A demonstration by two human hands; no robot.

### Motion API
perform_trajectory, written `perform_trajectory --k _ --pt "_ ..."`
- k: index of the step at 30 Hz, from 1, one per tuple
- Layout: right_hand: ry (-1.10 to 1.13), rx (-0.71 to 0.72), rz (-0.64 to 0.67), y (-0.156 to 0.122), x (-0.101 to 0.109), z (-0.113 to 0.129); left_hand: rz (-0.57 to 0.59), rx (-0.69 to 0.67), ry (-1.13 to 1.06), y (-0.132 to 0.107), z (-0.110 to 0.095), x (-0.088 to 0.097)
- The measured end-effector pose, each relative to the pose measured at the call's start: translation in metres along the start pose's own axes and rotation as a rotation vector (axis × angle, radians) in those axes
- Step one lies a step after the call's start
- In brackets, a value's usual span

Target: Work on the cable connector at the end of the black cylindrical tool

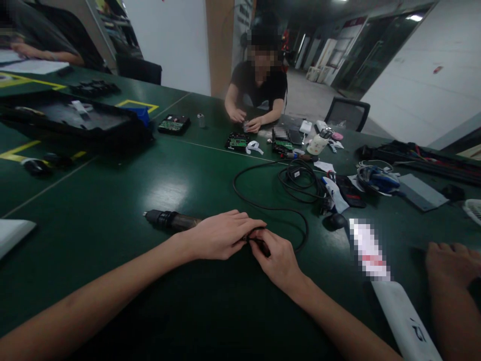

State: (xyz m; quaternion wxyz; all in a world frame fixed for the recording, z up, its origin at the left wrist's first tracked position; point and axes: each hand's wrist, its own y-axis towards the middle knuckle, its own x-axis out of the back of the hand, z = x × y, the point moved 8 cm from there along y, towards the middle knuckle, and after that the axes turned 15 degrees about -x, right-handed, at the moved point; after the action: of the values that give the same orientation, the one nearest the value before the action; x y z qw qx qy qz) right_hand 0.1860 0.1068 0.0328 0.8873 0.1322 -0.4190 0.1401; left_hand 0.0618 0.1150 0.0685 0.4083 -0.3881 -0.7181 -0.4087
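Note:
A dark electric screwdriver [173, 220] lies on the green table with its bit end pointing left. My left hand [221, 233] is closed over the rear part of it, palm down. At the tool's back end, the fingers of my right hand [274, 255] are pinched around a black cable [303, 235], close against my left fingertips. The exact joint between cable and tool is hidden by my fingers. From there the cable loops out to the right and back to a coil [300, 180].
Opposite, a person [259, 85] handles a small part beside opened hard drives [237, 142]. A black tray [75, 118] lies left. Right are a cup [317, 144], a blue tape roll [378, 179], a white strip [408, 321] and another person's hand [453, 263].

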Motion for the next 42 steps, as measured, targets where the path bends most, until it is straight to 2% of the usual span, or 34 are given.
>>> perform_trajectory --k 6,11,24,42 --pt "0.014 -0.01 0.012 0.0007 -0.0014 -0.0015 0.016 -0.007 -0.016 0.0012 -0.001 -0.0008" --pt "0.03 -0.008 0.017 0.0003 -0.0009 -0.0016 0.009 0.038 -0.011 -0.0004 0.0017 0.0007" --pt "0.031 -0.023 0.04 -0.0007 -0.0028 -0.0043 -0.003 0.044 -0.132 0.0 0.0014 0.0021" --pt "0.041 -0.04 0.052 -0.0018 -0.0057 -0.0075 0.037 0.071 -0.101 -0.0001 0.0022 -0.0028"
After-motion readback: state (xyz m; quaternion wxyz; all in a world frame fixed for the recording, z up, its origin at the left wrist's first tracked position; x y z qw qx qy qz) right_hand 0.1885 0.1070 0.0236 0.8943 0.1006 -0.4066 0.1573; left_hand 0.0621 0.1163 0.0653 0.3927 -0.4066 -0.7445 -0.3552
